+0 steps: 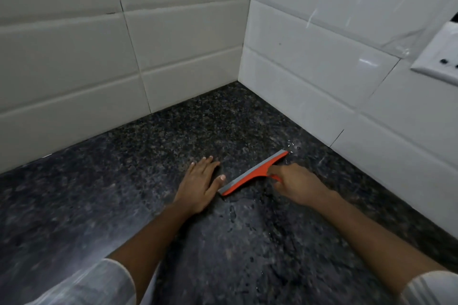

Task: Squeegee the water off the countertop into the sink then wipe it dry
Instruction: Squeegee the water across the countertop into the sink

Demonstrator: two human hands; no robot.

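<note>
Head view, looking down into an inside corner where a dark speckled granite countertop [153,156] meets two walls of white rectangular tiles [173,39]. The right hand [297,184] is closed around the orange handle of a squeegee [255,173]; the fingers wrap the handle, with the index finger extended forward along the neck toward the head. The squeegee head is orange with a grey rubber blade on its far edge. The blade lies on the countertop on a diagonal, near end low and to the left, far end higher and to the right, pointing toward the right-hand wall but not touching it. The left hand [200,183] holds nothing: it lies flat, palm down on the stone, fingers extended and close together, thumb spread out to the side. The thumb tip sits just beside the near end of the blade; contact between them cannot be determined. Water droplets [292,146] show as small bright specks on the stone just beyond the far end of the blade, and further scattered drops and wet sheen [233,213] lie on the surface nearer the camera, between the two forearms. Both forearms are bare; a pale sleeve [99,282] covers the left upper arm at bottom left, and a second pale sleeve edge shows at bottom right. A white switch plate [438,54] is mounted on the right wall at the frame edge, well apart from the squeegee. Moderate motion blur at the frame edges.
</note>
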